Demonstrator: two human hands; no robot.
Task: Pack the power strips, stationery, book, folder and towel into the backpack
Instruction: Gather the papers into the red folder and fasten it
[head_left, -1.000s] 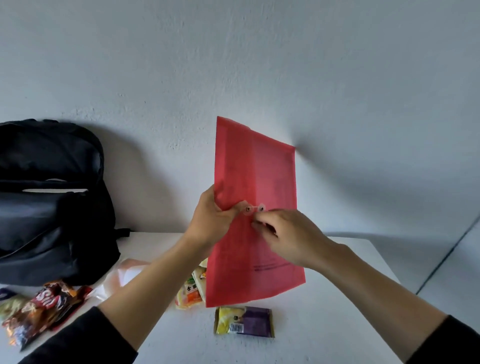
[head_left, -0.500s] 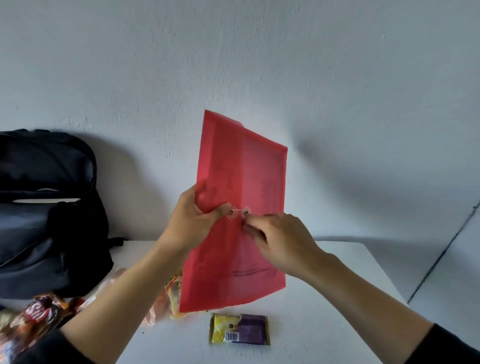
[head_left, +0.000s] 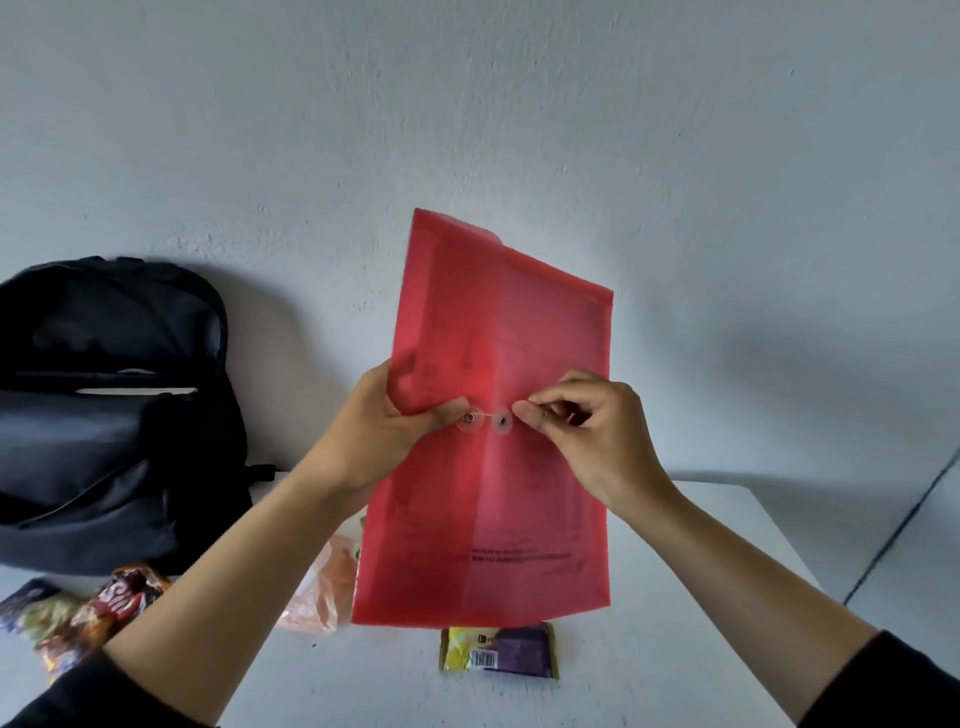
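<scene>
A translucent red folder (head_left: 519, 338) is held upright above the white table (head_left: 675, 545), its closed flap facing me. My left hand (head_left: 374, 431) grips its left edge, thumb pressed beside the left clasp disc. My right hand (head_left: 587, 431) pinches the thin closure string just right of the second disc. The string runs between the two discs at mid-height. A black backpack (head_left: 109, 415) stands against the wall at the left, its top compartment unzipped with a pale flat edge showing inside.
Snack packets lie on the table: a yellow and purple one (head_left: 498, 652) below the folder, an orange bag (head_left: 322, 587) behind my left forearm, and several more (head_left: 93, 613) in front of the backpack. The table's right edge (head_left: 789, 551) drops to the floor.
My right hand's fingertips moved from on and below the right disc to its right side, pulling the string. The folder stays upright in my left hand.
</scene>
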